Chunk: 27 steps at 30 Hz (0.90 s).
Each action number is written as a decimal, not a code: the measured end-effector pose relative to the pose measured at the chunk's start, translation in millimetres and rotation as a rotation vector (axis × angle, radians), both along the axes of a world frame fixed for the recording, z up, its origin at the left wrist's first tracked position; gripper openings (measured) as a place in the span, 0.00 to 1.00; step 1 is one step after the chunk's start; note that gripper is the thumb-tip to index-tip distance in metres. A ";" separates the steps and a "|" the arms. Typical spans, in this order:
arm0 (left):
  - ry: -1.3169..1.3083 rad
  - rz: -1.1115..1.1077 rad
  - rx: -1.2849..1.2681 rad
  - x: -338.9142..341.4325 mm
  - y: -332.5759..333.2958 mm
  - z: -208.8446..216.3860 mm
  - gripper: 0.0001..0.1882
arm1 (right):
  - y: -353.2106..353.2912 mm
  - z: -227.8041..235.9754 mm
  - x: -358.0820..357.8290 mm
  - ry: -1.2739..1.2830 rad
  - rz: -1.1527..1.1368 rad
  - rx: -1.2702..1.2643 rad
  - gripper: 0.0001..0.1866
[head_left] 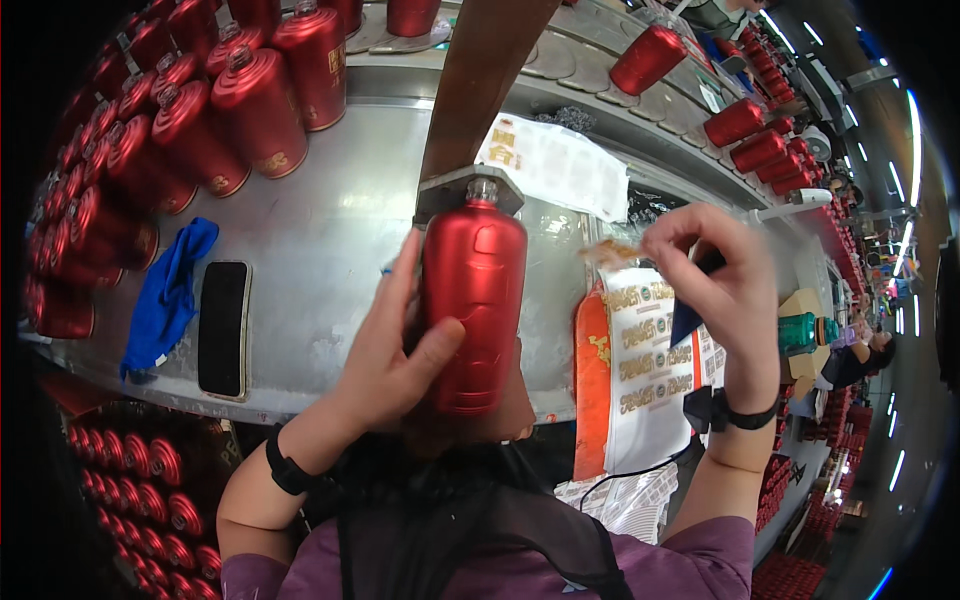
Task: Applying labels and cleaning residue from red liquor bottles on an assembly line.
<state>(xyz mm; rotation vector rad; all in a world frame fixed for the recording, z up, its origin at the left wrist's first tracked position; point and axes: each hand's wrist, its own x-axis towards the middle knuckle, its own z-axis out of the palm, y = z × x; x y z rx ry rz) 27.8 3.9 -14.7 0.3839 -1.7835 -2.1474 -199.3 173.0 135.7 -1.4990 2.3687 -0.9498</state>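
- Our step in hand looks like putting gold labels on a red bottle (478, 285), one piece at a time.
- The bottle is in front of us, mid-view, at the near side of the metal worktop (335, 270), its clear neck at a grey metal rest (437, 196).
- Our hands are apart: the left hand (392, 362) clasps the bottle's left side, thumb across its front; the right hand (715, 275), off to the right, seems to pinch a gold piece (612, 254), blurred.
- That piece is above a white sheet (650, 448) with rows of gold shapes.
- We judge that the next move calls for a steady bottle, a light pinch and careful lining-up.
- The bottle is shiny, metallic red, wide-shouldered, narrowing downward, with outlined panels down its front; we see no gold there.
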 end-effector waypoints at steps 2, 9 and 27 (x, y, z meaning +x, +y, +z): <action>0.041 0.065 -0.030 -2.6 -5.9 -2.5 0.46 | -8.3 18.9 26.5 -0.168 0.074 -0.004 0.03; 0.034 0.102 -0.266 -14.5 -2.0 18.8 0.53 | -48.0 -2.0 37.6 -0.360 0.177 0.142 0.03; -0.040 0.088 -0.331 -17.9 4.0 7.3 0.58 | -67.8 -46.7 29.1 -0.174 0.173 0.050 0.09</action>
